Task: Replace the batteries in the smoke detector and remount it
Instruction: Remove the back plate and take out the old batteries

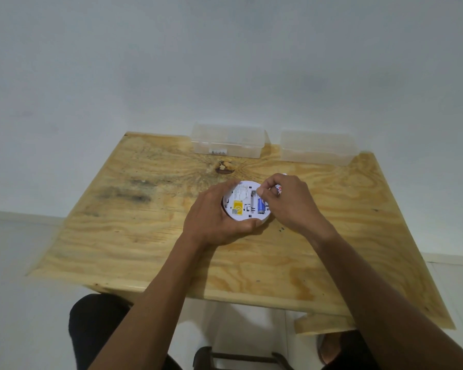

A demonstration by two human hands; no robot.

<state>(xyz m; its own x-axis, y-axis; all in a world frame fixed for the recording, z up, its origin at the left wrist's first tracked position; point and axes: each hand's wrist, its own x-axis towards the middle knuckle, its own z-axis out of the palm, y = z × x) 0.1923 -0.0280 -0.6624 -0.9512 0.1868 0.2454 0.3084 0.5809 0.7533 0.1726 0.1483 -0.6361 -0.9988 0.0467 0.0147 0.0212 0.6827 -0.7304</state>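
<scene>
The round white smoke detector (pixel 241 209) lies back side up in the middle of the wooden table (pixel 145 236), showing a yellow label and an open battery bay. My left hand (pixel 211 220) grips its left and near rim. A blue battery (pixel 261 205) sits in the right slot; the slot to its left shows a bare spring. My right hand (pixel 286 201) rests over the detector's right edge with fingertips at the blue battery's top end. Curled in that hand is a white battery with red marking (pixel 279 188), its ends poking out.
Two clear plastic boxes stand at the table's far edge against the white wall: the left box (pixel 227 141) holds a few small items, the right box (pixel 318 148) looks empty. A dark knot (pixel 224 167) marks the wood beyond the detector. My knees and a stool show below the table's near edge.
</scene>
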